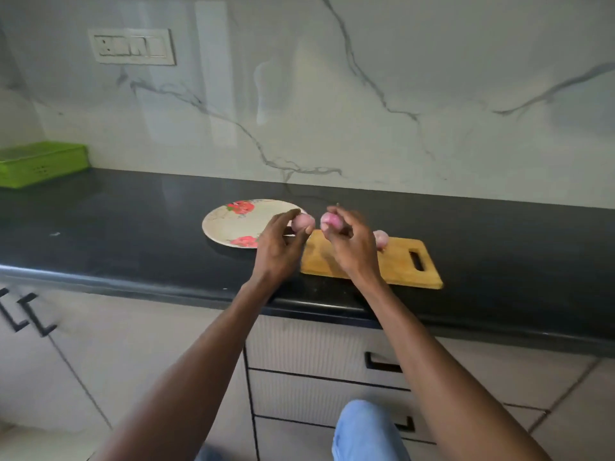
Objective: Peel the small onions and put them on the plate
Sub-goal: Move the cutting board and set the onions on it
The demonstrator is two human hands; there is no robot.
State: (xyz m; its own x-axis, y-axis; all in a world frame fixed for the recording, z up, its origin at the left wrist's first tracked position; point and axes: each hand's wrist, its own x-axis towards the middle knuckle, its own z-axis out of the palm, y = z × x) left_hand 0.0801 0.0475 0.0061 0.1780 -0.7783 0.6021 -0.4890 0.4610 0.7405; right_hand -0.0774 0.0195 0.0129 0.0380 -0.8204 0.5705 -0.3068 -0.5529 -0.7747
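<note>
Above the cutting board (pixel 392 261), the left hand (pixel 281 242) pinches one small onion (pixel 303 222), the right hand (pixel 349 242) another (pixel 330 221); light, smooth, probably slippery, best gripped at the ends. Beyond, a third onion (pixel 380 237); leftward, the plate (pixel 233 224).

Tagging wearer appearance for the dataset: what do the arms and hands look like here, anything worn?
Two bare forearms reach in from the bottom of the frame. No sleeves show up to the frame edge. The left hand and right hand wear no gloves; no watch, bracelet or ring is visible, though the picture is soft. Light blue denim on a leg shows below.
</note>
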